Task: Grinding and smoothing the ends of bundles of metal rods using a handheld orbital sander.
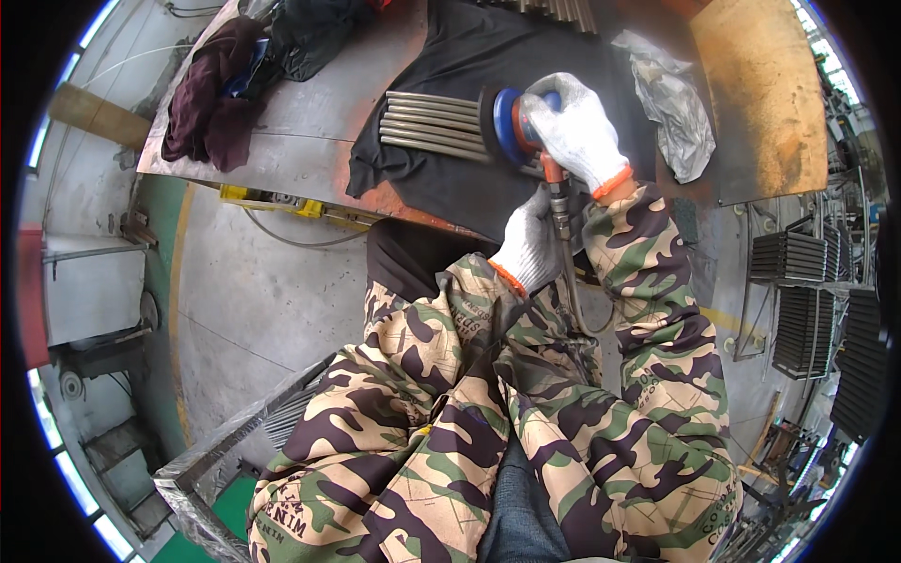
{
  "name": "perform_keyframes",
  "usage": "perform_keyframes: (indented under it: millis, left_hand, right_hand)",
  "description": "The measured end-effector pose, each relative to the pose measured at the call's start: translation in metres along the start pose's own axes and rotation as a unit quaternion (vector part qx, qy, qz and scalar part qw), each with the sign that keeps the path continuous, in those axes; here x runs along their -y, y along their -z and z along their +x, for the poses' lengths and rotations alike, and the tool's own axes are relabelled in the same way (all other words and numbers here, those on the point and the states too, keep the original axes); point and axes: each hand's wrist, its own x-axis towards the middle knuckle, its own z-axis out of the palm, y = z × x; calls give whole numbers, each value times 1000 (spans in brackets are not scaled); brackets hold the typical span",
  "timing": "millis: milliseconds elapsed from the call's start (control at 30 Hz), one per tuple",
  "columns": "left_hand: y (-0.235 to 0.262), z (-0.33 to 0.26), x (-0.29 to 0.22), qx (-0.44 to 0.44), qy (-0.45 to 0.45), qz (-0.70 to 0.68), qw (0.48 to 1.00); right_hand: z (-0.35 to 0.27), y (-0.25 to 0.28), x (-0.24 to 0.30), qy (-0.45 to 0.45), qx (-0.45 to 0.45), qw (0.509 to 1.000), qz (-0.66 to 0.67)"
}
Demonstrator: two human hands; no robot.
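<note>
My right hand (574, 131), in a white knit glove with an orange cuff, is closed around an air sander (512, 127) with a blue body and a dark round pad. The pad is tilted on edge over a row of several thin metal rods (432, 125), covering their right part. The rods lie side by side on a black cloth (488, 56). Below the sander, next to its hose fitting (560, 208), is my gloved left hand (527, 246). Its fingers look drawn together near the table edge, and what they hold, if anything, is hidden.
More metal rods (554, 11) lie at the table's far edge. Crumpled plastic (671, 108) and a brown board (765, 103) are on the right, dark red cloth (211, 103) on the left. The air hose (574, 300) hangs beside my lap. Racks of dark bars (802, 319) stand at right.
</note>
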Motion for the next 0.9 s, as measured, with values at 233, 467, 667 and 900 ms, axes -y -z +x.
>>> perform_keyframes:
  millis: [233, 467, 667, 900]
  left_hand:
    - [-33, -56, -19, -37, -105, 405, 908]
    - [-63, -17, -86, 29, -340, 904, 257]
    - [-60, 39, -111, 104, -248, 961, 61]
    - [-66, 23, -114, 94, -263, 960, -6]
  right_hand:
    - [3, 54, -24, -42, -15, 999, -15]
    - [-4, 82, -75, 53, -56, 995, -62]
    - [-14, 96, -81, -41, -46, 995, -81]
    - [-21, 107, -90, 30, -54, 992, -113]
